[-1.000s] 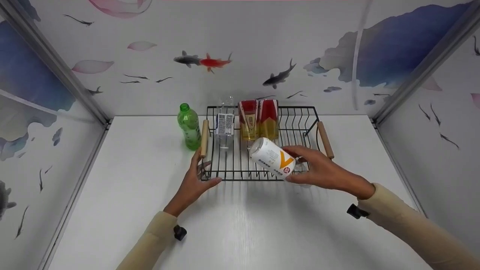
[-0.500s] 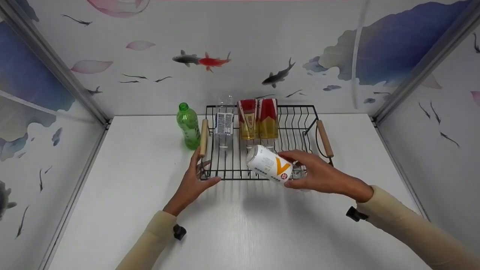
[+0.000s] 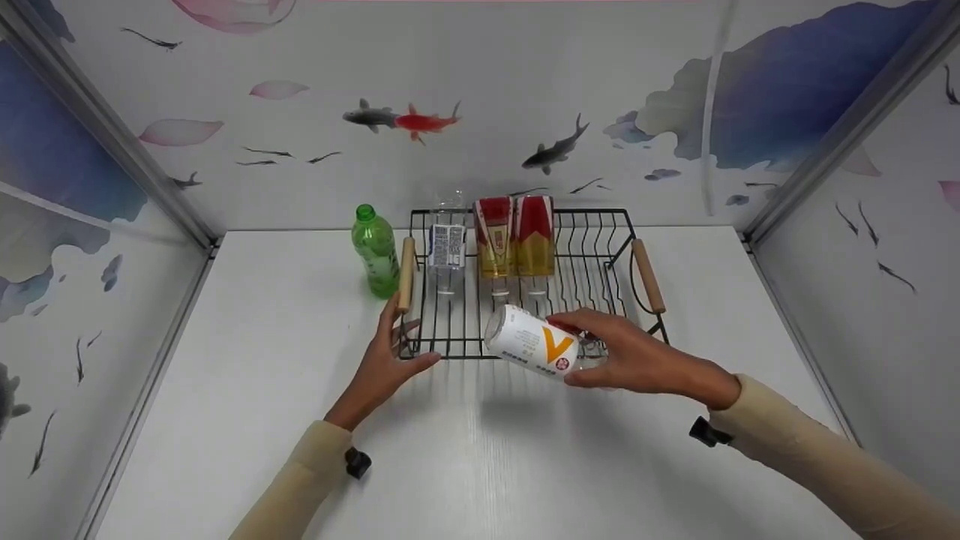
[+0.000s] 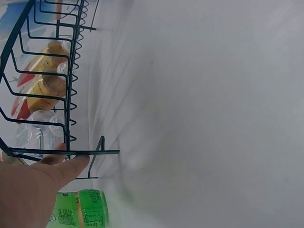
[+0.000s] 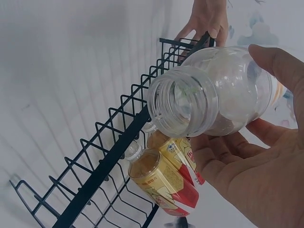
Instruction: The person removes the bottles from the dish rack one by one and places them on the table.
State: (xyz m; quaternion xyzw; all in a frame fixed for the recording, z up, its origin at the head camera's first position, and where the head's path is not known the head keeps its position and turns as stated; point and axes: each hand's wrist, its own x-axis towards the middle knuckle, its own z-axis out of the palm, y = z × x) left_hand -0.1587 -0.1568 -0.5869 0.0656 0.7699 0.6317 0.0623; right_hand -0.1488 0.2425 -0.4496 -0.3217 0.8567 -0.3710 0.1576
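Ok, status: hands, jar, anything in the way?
Left hand touching rack. Right hand gripping jar, tilted, uncapped. Three bottles at rack's back, perhaps in the way there.

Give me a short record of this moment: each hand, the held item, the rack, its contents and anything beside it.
left hand: touching the left end of the wire rack
right hand: holding the white-labelled bottle
held item: tilted, near the rack's front edge; mouth open, no cap on it
rack: black, with wooden handles, on a white table
in rack: clear bottle at left; two red-and-yellow bottles side by side
beside rack: green bottle, upright, left of it
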